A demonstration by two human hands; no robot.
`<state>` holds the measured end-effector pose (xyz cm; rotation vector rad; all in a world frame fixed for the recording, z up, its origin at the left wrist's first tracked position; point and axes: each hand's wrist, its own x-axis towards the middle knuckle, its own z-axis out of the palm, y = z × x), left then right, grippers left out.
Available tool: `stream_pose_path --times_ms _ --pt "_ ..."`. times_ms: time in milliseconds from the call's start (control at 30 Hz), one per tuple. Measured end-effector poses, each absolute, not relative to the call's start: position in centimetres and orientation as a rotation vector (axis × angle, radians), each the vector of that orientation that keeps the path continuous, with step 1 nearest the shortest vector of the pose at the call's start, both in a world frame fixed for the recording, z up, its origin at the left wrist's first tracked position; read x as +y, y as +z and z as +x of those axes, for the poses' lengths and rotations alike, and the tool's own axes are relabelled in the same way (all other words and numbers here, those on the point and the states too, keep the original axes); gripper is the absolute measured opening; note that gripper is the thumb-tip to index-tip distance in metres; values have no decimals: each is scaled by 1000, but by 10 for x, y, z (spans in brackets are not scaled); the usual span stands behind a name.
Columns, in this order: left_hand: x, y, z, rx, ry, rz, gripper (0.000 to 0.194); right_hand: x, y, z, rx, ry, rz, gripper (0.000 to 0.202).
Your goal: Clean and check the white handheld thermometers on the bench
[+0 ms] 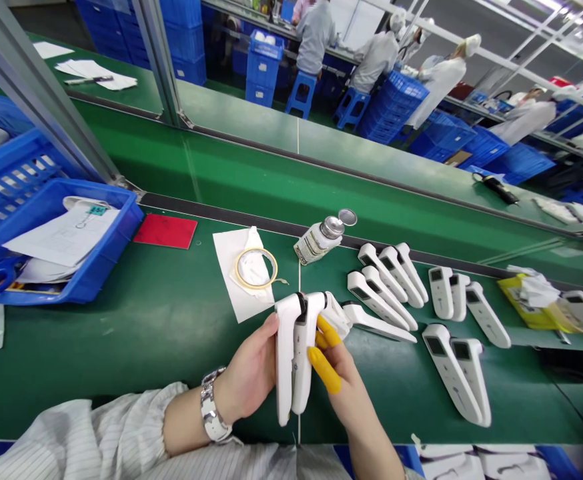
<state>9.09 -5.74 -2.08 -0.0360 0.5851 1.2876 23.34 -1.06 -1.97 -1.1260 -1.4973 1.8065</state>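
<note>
Two white handheld infrared thermometers are held upright side by side in front of me. My left hand (248, 373) closes on the left thermometer (285, 363), with the thumb along its edge; most of the fingers are hidden behind it. My right hand (344, 380), with yellow finger cots on its thumb and fingers, grips the right thermometer (303, 363). Dark tips show at the heads of both. Just behind my right fingers lies another thermometer (379, 324), and a further white one (335, 313) is partly covered by the hand.
More thermometers (382, 300) lie in groups rightward on the green bench (171, 347). Behind my hands are a tape roll (241, 272) on white paper and a bottle (316, 241) with its lid up. A blue basket (96, 273) stands left. People (316, 40) work beyond the metal frame.
</note>
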Motion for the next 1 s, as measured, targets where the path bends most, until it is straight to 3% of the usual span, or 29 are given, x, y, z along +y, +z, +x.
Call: stream_pose_path --times_ms 300,500,667,1000 --pt "-58 -22 92 583 1298 -56 43 -14 -25 233 -1317 1922 -964 37" --pt "-55 -25 86 827 1325 -182 26 -17 -26 241 -1168 1917 -943 33" --pt "-56 -20 85 620 1337 -205 36 -19 -21 233 -1157 1969 -968 25" --pt "-59 -22 85 495 1284 -105 58 -34 -16 220 -1035 2113 -886 35"
